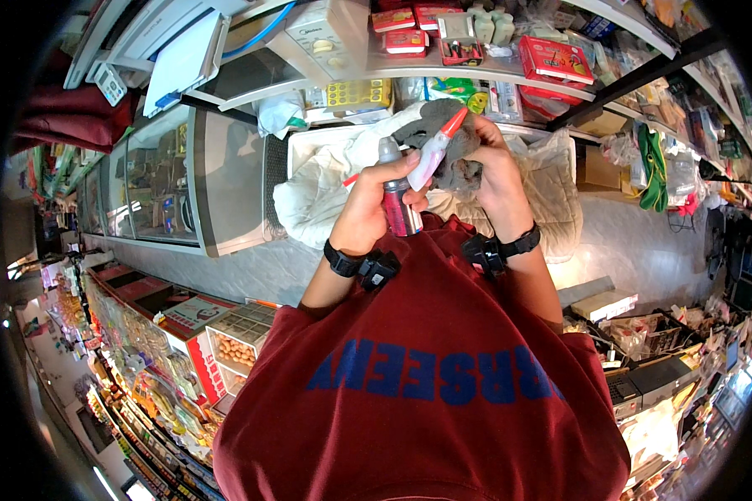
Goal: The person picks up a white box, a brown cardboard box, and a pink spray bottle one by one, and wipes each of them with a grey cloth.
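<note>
My left hand (369, 204) is closed round a small dark bottle (402, 209) with a grey cap and a red-and-white label. Between its thumb and the bottle leans a whitish tube (430, 159) with a long red nozzle tip pointing up and right; the thumb touches its lower end. My right hand (500, 167) is closed, its fingers pinching the edge of a dark grey, soft fuzzy piece (422, 125) whose kind I cannot make out. The tube crosses in front of this grey piece. A thin red stick (351, 179) shows beside my left hand.
A cream quilted cloth (551, 192) lies in a white bin beyond my hands. Farther off, a shelf holds red boxes (556, 60) and a white appliance with knobs (322, 37). A glass-fronted cabinet (163, 179) stands left. Eggs (236, 351) sit in a rack at lower left.
</note>
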The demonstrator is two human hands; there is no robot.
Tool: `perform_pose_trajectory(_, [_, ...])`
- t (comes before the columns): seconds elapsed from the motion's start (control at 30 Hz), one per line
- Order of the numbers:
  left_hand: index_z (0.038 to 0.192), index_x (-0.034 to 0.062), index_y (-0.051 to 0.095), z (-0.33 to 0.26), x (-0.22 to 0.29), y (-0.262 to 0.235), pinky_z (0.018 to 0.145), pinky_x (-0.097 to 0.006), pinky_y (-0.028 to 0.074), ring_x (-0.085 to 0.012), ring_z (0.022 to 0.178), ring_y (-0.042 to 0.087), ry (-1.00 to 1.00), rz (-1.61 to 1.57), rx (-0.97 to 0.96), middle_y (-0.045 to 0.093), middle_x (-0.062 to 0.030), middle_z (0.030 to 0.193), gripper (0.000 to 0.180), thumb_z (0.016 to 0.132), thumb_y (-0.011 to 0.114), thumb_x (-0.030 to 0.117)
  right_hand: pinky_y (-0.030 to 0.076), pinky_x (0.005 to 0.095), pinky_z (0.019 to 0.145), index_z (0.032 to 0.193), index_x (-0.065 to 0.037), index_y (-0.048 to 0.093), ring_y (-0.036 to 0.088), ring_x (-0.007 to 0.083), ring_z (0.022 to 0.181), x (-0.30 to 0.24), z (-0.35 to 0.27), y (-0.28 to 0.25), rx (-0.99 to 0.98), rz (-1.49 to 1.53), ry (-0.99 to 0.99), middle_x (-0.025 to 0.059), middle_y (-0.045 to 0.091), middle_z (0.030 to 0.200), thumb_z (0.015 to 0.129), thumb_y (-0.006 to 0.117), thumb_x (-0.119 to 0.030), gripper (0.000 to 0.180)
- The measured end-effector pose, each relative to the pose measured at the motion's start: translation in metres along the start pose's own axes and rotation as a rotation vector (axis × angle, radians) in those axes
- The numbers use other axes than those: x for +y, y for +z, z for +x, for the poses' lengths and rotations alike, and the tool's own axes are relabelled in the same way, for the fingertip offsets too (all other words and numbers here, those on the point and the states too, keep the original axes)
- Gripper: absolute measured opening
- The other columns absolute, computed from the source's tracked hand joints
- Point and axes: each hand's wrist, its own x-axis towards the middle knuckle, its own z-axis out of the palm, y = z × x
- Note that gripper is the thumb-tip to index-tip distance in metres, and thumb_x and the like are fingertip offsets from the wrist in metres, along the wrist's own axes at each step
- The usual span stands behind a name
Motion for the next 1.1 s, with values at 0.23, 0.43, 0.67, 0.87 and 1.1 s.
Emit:
perform_pose_trajectory(0.23, [0.095, 0.0038, 0.061, 0.005, -0.003, 0.013, 0.057, -0.028, 0.044, -0.0109, 0.055, 0.052, 0.113, 0.064, 0.131, 0.06, -0.0054, 0.074, 0.023, 0.089, 0.074, 0.022, 0.053, 0.0299, 0.086, 0.124, 0.0, 0.062, 0.067, 0.0171, 0.095, 0.001, -0.003, 0.015, 0.153, 0.133, 0.043, 0.0073, 0.07, 0.11, 0.079, 0.058, 0.007, 0.046])
perform_pose_trajectory(0.43, [0.089, 0.0052, 0.061, 0.009, -0.007, 0.017, 0.057, -0.027, 0.046, -0.0119, 0.054, 0.055, 0.34, 0.277, 0.194, 0.056, -0.002, 0.066, 0.02, 0.088, 0.076, 0.018, 0.054, 0.0307, 0.083, 0.119, 0.0, 0.065, 0.068, 0.0169, 0.088, 0.001, 0.0, 0.015, 0.119, 0.073, -0.021, 0.006, 0.071, 0.104, 0.083, 0.061, 0.002, 0.036])
perform_pose_trajectory(0.67, [0.091, 0.0113, 0.055, 0.011, -0.004, 0.012, 0.061, -0.032, 0.046, -0.0121, 0.058, 0.052, 0.429, 0.214, 0.264, 0.054, 0.0006, 0.078, 0.022, 0.09, 0.074, 0.022, 0.053, 0.0306, 0.083, 0.118, 0.0, 0.066, 0.068, 0.0168, 0.089, 0.002, 0.001, 0.018, 0.353, 0.081, 0.022, 0.0071, 0.072, 0.103, 0.082, 0.063, 0.002, 0.036])
perform_pose_trajectory(0.87, [0.097, 0.008, 0.063, 0.02, -0.01, 0.021, 0.06, -0.025, 0.045, -0.0101, 0.061, 0.055, 0.478, 0.121, 0.309, 0.061, 0.0003, 0.074, 0.013, 0.093, 0.071, 0.019, 0.05, 0.027, 0.085, 0.115, 0.002, 0.065, 0.065, 0.0137, 0.091, 0.013, -0.007, 0.045, 0.254, -0.295, -0.127, 0.0051, 0.07, 0.101, 0.078, 0.068, 0.008, 0.038])
perform_pose_trajectory(1.1, [0.097, 0.0024, 0.066, 0.019, -0.004, 0.016, 0.057, -0.024, 0.043, -0.0092, 0.06, 0.056, 0.531, 0.475, 0.298, 0.064, -0.0017, 0.076, 0.015, 0.089, 0.075, 0.012, 0.048, 0.0258, 0.068, 0.099, 0.005, 0.067, 0.058, 0.0081, 0.074, 0.005, -0.005, 0.032, 0.23, -0.736, -0.353, 0.003, 0.068, 0.084, 0.077, 0.069, 0.005, 0.023])
